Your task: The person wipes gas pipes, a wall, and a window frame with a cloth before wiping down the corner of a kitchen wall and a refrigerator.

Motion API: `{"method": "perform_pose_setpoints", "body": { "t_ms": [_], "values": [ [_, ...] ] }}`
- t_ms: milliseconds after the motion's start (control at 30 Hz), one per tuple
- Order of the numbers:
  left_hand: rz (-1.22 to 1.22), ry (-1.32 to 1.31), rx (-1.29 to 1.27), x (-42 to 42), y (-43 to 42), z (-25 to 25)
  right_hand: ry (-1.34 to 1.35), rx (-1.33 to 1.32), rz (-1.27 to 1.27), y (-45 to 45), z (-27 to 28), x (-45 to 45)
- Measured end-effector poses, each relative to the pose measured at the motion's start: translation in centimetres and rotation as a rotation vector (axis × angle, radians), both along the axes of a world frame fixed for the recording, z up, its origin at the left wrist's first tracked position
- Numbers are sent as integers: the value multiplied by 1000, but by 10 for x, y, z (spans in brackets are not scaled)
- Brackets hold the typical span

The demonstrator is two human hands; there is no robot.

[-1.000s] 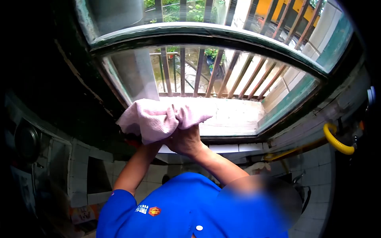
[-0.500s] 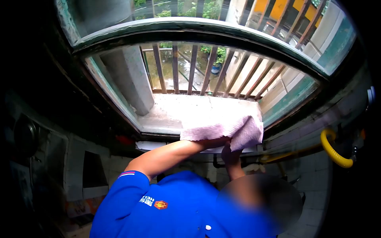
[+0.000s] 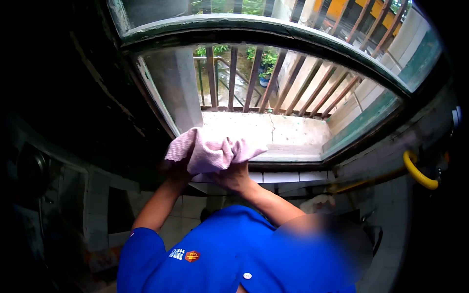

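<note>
A pinkish-purple ribbed cloth is bunched up in front of the lower left part of the window, above the tiled ledge. My left hand grips its left side from below, its fingers mostly hidden by the folds and shadow. My right hand is closed on the lower right part of the same cloth, fingertips tucked under it. Just behind the cloth lies the window frame, with a pale sill outside.
Rusty vertical bars stand beyond the sill, with plants behind. A dark crossbar runs over the window. At right hang a yellow coiled hose and a yellow pipe. White tiles line the ledge.
Both hands have carried the cloth from the right side of the ledge to the left. It was spread wider and is now bunched; my arms no longer reach rightward together.
</note>
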State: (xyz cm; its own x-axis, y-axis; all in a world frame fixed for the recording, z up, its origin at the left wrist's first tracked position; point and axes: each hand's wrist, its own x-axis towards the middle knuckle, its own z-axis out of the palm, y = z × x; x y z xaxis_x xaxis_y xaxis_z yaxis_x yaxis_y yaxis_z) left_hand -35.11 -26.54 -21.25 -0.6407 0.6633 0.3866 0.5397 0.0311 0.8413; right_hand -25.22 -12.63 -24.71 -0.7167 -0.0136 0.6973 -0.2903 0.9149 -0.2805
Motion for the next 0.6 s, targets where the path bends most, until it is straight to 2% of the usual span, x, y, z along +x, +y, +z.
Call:
{"method": "perform_pose_setpoints", "body": {
  "t_ms": [33, 67, 100, 133, 167, 233, 267, 300, 333, 367, 400, 500, 600],
  "values": [
    [-41, -19, -59, 3, 2, -5, -11, 41, 3, 0, 8, 1],
    [-86, 75, -177, 7, 6, -6, -12, 40, 0, 3, 14, 5],
    [107, 926, -343, 5, 24, -12, -20, 17, -19, 8, 18, 11],
    [188, 1425, -468, 12, 40, -2, -26, -8, -41, 14, 21, 16],
    [350, 1943, -474, 18, 56, 8, 24, 13, -96, 24, 12, 19],
    [319, 1990, -432, 39, 93, 20, 101, 57, -172, 49, 9, 35],
    [282, 1952, -488, 38, 116, -17, 35, 34, -219, 64, 9, 47],
    [210, 1874, -464, 46, 132, -18, 18, 44, -287, 79, 1, 59],
    [103, 1713, -416, 54, 144, -8, -2, 55, -355, 94, -7, 71],
    [-15, 1515, -381, 64, 157, -1, -21, -84, -372, 111, -14, 79],
    [-110, 1355, -354, 70, 165, 6, -4, -2, -352, 126, -15, 93],
    [-298, 974, -330, 89, 192, 22, 247, -439, -410, 135, -20, 111],
    [-372, 683, -282, 97, 196, 28, 173, -372, -456, 136, -54, 110]
  ]
}}
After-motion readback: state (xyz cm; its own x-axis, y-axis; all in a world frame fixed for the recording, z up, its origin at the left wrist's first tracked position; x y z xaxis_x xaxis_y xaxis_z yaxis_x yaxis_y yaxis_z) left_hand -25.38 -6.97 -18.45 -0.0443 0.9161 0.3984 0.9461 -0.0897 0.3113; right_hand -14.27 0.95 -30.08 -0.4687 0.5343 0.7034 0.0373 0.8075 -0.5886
